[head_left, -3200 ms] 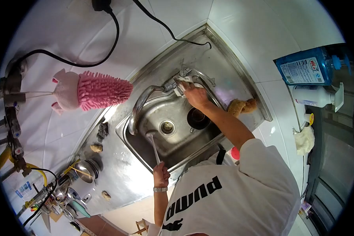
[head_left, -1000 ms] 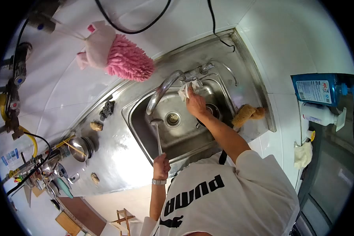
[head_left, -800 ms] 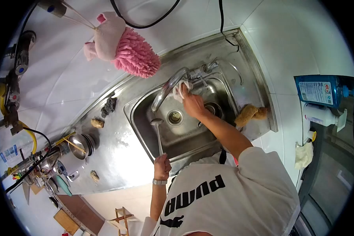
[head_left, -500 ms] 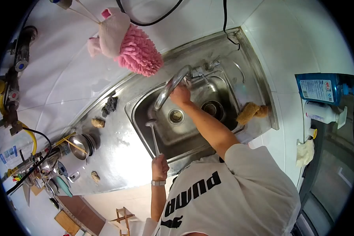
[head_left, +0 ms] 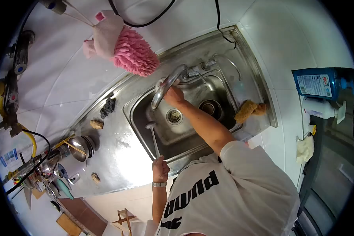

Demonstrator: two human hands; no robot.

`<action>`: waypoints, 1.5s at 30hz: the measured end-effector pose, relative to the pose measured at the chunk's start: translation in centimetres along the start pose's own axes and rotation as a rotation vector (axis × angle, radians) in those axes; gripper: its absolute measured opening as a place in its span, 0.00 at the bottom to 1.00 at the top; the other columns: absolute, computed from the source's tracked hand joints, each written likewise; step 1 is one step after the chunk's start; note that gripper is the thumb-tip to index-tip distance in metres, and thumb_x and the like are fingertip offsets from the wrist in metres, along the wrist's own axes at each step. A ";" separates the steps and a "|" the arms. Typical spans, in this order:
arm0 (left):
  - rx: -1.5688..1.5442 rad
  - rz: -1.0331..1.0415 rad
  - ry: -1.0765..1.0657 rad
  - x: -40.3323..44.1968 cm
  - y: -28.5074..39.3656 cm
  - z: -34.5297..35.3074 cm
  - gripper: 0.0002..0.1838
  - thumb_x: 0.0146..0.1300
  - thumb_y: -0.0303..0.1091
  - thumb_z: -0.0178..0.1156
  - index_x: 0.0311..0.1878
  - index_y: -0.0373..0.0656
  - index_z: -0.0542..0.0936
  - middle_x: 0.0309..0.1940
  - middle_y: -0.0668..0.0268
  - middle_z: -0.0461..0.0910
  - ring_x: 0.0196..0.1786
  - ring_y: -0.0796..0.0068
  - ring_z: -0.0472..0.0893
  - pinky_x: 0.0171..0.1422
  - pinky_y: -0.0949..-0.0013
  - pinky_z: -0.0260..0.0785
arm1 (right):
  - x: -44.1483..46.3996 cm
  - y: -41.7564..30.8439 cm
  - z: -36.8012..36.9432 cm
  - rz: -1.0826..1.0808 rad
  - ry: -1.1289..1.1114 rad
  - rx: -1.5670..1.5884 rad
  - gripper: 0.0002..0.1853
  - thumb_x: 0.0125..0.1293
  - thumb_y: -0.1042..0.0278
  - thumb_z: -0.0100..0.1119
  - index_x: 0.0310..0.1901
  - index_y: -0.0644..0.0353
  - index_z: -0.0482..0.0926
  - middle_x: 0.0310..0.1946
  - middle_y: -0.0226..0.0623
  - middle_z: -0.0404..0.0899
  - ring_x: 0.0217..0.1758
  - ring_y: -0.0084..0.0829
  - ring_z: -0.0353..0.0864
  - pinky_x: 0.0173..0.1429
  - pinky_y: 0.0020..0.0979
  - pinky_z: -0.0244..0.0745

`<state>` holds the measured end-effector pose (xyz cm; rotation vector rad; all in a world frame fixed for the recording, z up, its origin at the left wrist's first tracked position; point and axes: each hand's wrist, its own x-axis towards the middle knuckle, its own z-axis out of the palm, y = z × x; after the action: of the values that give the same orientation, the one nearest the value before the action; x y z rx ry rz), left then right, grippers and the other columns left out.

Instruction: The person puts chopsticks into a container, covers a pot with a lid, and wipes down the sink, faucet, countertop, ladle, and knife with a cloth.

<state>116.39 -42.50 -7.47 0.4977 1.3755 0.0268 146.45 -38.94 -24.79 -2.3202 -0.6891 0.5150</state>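
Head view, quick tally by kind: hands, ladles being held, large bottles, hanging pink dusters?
Hands: 2 (left hand, right hand)
Held ladle: 1
Large bottles: 2 (blue bottle, white bottle)
Hanging pink duster: 1
Total: 6

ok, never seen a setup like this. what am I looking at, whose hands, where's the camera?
No machine here: one person works with two bare hands. All the pictures come from a single camera worn on the head, looking down, so the wearer's shirt fills the lower part. The left hand has its grip around a long-handled metal utensil that reaches into the sink. The right hand, partly behind the curved faucet, holds a whitish cloth; its fingers are mostly hidden. On the steel counter lie stacked metal bowls, a dark clump and a brown cloth.
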 end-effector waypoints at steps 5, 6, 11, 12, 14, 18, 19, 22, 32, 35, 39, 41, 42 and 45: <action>0.044 0.024 -0.036 -0.1 0.0 1.8 0.16 0.63 0.33 0.54 0.20 0.53 0.63 0.10 0.78 0.56 0.08 0.87 0.50 0.10 0.78 0.40 | -3.3 -0.8 -7.0 -0.118 -0.268 -0.075 0.23 0.57 0.70 0.53 0.57 0.46 0.69 0.42 0.45 0.79 0.44 0.47 0.79 0.46 0.44 0.74; 0.063 0.024 -0.031 -0.1 0.1 2.0 0.16 0.63 0.34 0.54 0.20 0.53 0.63 0.10 0.78 0.56 0.09 0.87 0.50 0.10 0.78 0.40 | -4.3 0.7 -7.8 -0.181 -0.268 -0.089 0.29 0.56 0.72 0.53 0.62 0.45 0.63 0.43 0.48 0.78 0.44 0.48 0.79 0.45 0.45 0.74; 0.093 0.000 -0.020 0.7 0.0 2.6 0.16 0.63 0.34 0.54 0.20 0.53 0.63 0.11 0.78 0.56 0.09 0.87 0.50 0.10 0.78 0.40 | -9.6 6.2 -15.5 -0.258 0.008 -0.166 0.35 0.56 0.72 0.53 0.66 0.41 0.58 0.46 0.53 0.76 0.46 0.50 0.78 0.46 0.45 0.74; 0.079 -0.009 -0.020 0.9 0.1 2.6 0.16 0.63 0.34 0.54 0.20 0.53 0.63 0.10 0.78 0.56 0.09 0.87 0.50 0.10 0.78 0.40 | -10.2 6.5 -17.5 -0.131 0.024 -0.216 0.35 0.56 0.72 0.54 0.67 0.41 0.57 0.48 0.53 0.74 0.46 0.51 0.77 0.46 0.46 0.74; 0.081 0.012 -0.026 0.7 0.0 2.8 0.16 0.63 0.34 0.54 0.21 0.53 0.63 0.10 0.78 0.55 0.09 0.87 0.50 0.10 0.78 0.40 | -10.8 8.7 -20.0 0.000 0.135 -0.260 0.36 0.55 0.72 0.55 0.67 0.44 0.56 0.50 0.54 0.73 0.47 0.52 0.76 0.47 0.46 0.74; 0.134 -0.004 -0.038 0.6 0.0 3.5 0.11 0.65 0.35 0.51 0.25 0.54 0.67 0.10 0.80 0.56 0.09 0.88 0.52 0.09 0.80 0.42 | -6.9 11.7 -23.5 0.187 0.218 -0.352 0.35 0.55 0.69 0.56 0.66 0.50 0.58 0.48 0.52 0.73 0.46 0.51 0.77 0.46 0.45 0.74; 0.143 -0.006 -0.053 0.5 0.1 3.7 0.11 0.65 0.35 0.51 0.25 0.54 0.67 0.10 0.80 0.55 0.09 0.88 0.52 0.09 0.80 0.42 | -6.0 12.3 -23.5 0.195 0.222 -0.348 0.35 0.55 0.69 0.56 0.66 0.50 0.58 0.48 0.52 0.73 0.46 0.51 0.77 0.46 0.45 0.74; 0.161 -0.007 -0.058 0.2 0.0 4.4 0.12 0.65 0.35 0.52 0.24 0.53 0.65 0.09 0.79 0.55 0.08 0.87 0.50 0.09 0.78 0.40 | -1.9 13.4 -22.3 -0.104 0.352 -0.412 0.28 0.56 0.67 0.55 0.61 0.55 0.65 0.44 0.48 0.75 0.43 0.49 0.78 0.44 0.43 0.75; 0.132 -0.003 -0.063 -0.1 -0.8 4.2 0.15 0.65 0.33 0.52 0.21 0.54 0.62 0.08 0.78 0.54 0.07 0.86 0.49 0.09 0.77 0.38 | -2.4 15.5 -21.4 -0.029 0.160 -0.573 0.21 0.56 0.66 0.57 0.53 0.57 0.70 0.40 0.45 0.77 0.42 0.44 0.80 0.42 0.38 0.76; 0.123 0.024 -0.039 -0.1 -0.9 3.3 0.16 0.65 0.33 0.52 0.20 0.54 0.62 0.08 0.78 0.54 0.07 0.87 0.49 0.09 0.78 0.39 | -5.9 15.6 -21.9 0.030 0.123 -0.591 0.21 0.56 0.66 0.57 0.53 0.58 0.70 0.42 0.46 0.77 0.41 0.44 0.80 0.42 0.39 0.76; 0.082 0.002 -0.057 -0.4 -0.7 2.2 0.16 0.65 0.33 0.51 0.20 0.54 0.62 0.08 0.79 0.54 0.07 0.87 0.50 0.09 0.78 0.39 | -11.0 15.0 -23.1 0.137 -0.011 -0.612 0.22 0.54 0.67 0.57 0.52 0.59 0.70 0.44 0.47 0.76 0.41 0.44 0.80 0.44 0.42 0.76; 0.100 -0.003 -0.039 -0.7 -0.5 1.9 0.17 0.64 0.33 0.51 0.20 0.54 0.61 0.08 0.78 0.55 0.07 0.86 0.50 0.09 0.78 0.39 | -12.2 14.2 -24.0 0.208 -0.113 -0.645 0.23 0.52 0.67 0.60 0.52 0.60 0.70 0.43 0.48 0.76 0.45 0.45 0.79 0.46 0.41 0.75; 0.097 -0.001 -0.043 -0.9 -0.5 1.8 0.17 0.64 0.33 0.51 0.20 0.54 0.61 0.08 0.78 0.55 0.07 0.86 0.50 0.09 0.78 0.39 | -12.4 14.1 -24.4 0.284 -0.220 -0.672 0.25 0.51 0.68 0.63 0.52 0.60 0.70 0.43 0.49 0.77 0.48 0.46 0.78 0.49 0.41 0.74; 0.144 0.021 -0.042 -0.8 -0.6 1.9 0.17 0.64 0.33 0.52 0.20 0.54 0.61 0.08 0.78 0.55 0.07 0.86 0.50 0.09 0.77 0.39 | -11.8 16.3 -25.9 0.134 0.014 -0.504 0.26 0.49 0.68 0.65 0.52 0.62 0.72 0.43 0.52 0.77 0.45 0.43 0.80 0.48 0.40 0.74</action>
<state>117.84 -43.85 -6.71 0.6296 1.3363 -0.0655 156.16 -68.85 -15.53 -2.8528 -0.7229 0.4177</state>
